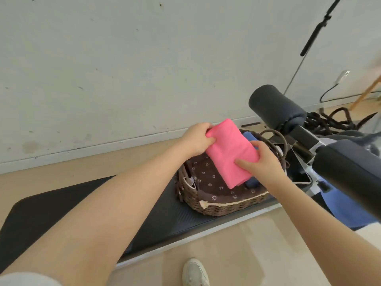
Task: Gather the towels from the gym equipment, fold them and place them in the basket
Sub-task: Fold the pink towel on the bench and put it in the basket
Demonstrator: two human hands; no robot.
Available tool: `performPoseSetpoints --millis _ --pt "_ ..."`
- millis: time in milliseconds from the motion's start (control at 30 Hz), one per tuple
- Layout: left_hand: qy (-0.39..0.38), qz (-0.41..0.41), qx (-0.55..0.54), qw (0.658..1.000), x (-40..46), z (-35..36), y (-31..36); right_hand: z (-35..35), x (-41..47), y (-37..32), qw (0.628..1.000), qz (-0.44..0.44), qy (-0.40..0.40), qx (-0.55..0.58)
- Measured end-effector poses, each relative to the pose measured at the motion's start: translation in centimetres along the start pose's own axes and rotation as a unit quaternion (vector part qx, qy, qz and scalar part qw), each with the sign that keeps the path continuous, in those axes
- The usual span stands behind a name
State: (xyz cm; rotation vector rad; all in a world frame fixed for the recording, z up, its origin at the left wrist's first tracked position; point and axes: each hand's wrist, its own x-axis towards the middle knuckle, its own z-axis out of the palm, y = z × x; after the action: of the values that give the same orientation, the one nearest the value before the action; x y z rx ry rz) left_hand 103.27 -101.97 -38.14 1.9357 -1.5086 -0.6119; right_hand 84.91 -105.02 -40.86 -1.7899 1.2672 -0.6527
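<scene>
A folded pink towel (pixel 231 151) hangs just above a brown wicker basket (pixel 226 208) with a dark flowered lining. My left hand (pixel 198 139) grips the towel's far end. My right hand (pixel 266 164) holds its near right edge, thumb on top. A folded blue towel (pixel 250 137) lies in the basket, mostly hidden under the pink one. The basket stands on a black mat (pixel 61 207).
A gym machine with thick black foam rollers (pixel 276 108) and a padded arm (pixel 350 178) crowds the right side. A tablet (pixel 301 176) lies beside the basket. Black ropes (pixel 334 120) lie by the wall. Blue cloth (pixel 340 211) sits under the machine. My white shoe (pixel 194 273) is below.
</scene>
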Motion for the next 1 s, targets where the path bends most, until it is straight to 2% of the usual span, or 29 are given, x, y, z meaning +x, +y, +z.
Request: performPoseSetpoints --millis 67,167,233,400,467,533,633,700,767,867,1000 --pt "-0.026 -0.007 0.040 0.999 2.6 1.9 0.0 -0.9 1.5 1.0 0.997 0.026 -0.013 -0.073" --pt "-0.050 -0.028 0.083 0.995 5.0 4.6 -0.6 -1.0 2.4 1.9 0.973 0.020 -0.063 -0.220" --pt "-0.046 -0.035 0.096 0.994 6.0 6.1 -0.9 -0.6 2.9 2.7 0.961 0.018 -0.074 -0.264" --pt "-0.058 -0.081 0.133 0.986 5.9 8.1 -0.7 0.2 3.3 4.1 0.912 0.021 -0.023 -0.408" --pt "-0.077 -0.077 0.138 0.984 5.3 8.1 -0.4 0.7 3.0 4.3 0.860 -0.032 0.034 -0.508" --pt "-0.102 -0.056 0.142 0.983 4.6 7.4 0.0 0.9 3.1 3.8 0.822 -0.159 0.080 -0.541" --pt "-0.101 -0.033 0.197 0.975 3.4 5.8 0.1 1.0 3.8 2.8 0.805 -0.257 -0.077 -0.530" --pt "-0.060 -0.041 0.254 0.964 2.5 4.5 -0.3 1.2 4.4 2.6 0.767 -0.254 -0.138 -0.572" --pt "-0.024 -0.036 0.277 0.960 1.6 3.3 -1.0 1.4 5.0 2.9 0.737 -0.201 -0.181 -0.620" --pt "-0.028 -0.005 0.260 0.965 -0.4 1.7 -1.5 1.4 5.2 3.1 0.734 -0.097 -0.175 -0.649" --pt "-0.010 0.021 0.231 0.973 -3.9 0.2 -1.0 1.6 3.1 1.8 0.788 -0.118 -0.100 -0.596"
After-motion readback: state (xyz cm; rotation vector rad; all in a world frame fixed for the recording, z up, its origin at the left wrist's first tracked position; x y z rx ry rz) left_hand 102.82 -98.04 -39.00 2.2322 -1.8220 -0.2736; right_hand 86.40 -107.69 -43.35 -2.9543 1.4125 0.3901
